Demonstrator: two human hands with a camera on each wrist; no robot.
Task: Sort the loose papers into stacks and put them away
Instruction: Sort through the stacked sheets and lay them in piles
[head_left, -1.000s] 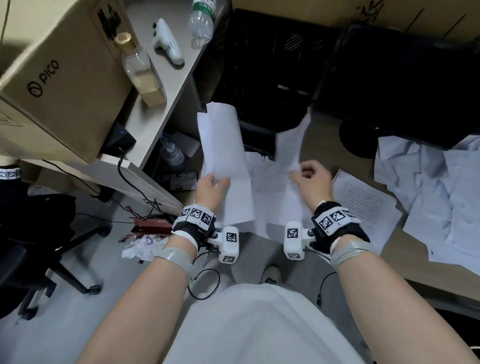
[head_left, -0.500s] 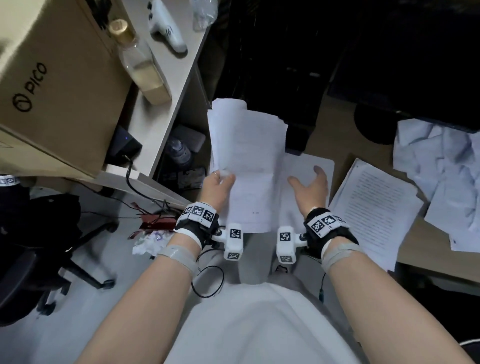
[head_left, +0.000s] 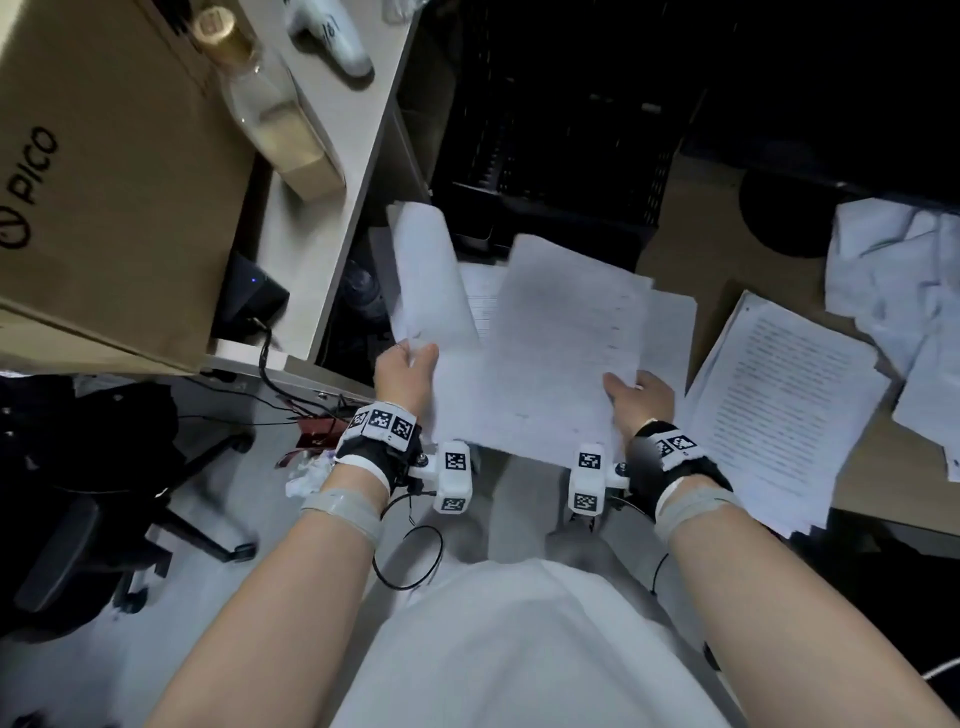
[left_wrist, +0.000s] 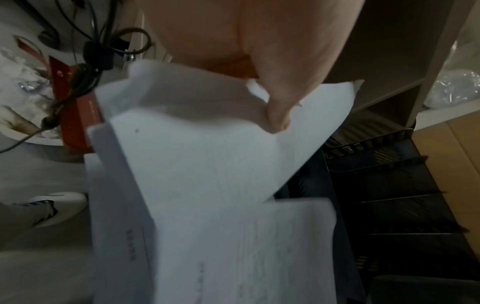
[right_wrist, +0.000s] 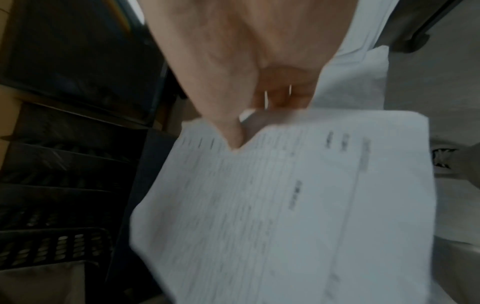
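Left hand (head_left: 408, 369) pinches a curled sheet (head_left: 434, 275) at its lower left edge, thumb on top, sheet rising up & away w/ its top rolled over. Right hand (head_left: 641, 397) grips the stack (head_left: 561, 353) at its lower right corner, thumb on the face, fingers under; stack is held in the air above the bench (head_left: 685, 223), tilted, near edge overhanging the lap. Sheet & stack overlap along the inner edges. Just right of the stack a printed pile (head_left: 789, 410) lies on the bench, its near corner past the bench edge; further right, crumpled loose papers (head_left: 893, 291), cut off by the frame. Black trays (head_left: 561, 156) sit behind the stack, dark, levels hard to count. Left side is tight: shelf (head_left: 332, 218) edge w/ a bottle (head_left: 275, 119) & box (head_left: 104, 171) close to the sheet. Open floor (head_left: 234, 545) below left, w/ chair (head_left: 78, 519) base. Wrist views blurred; print unreadable.
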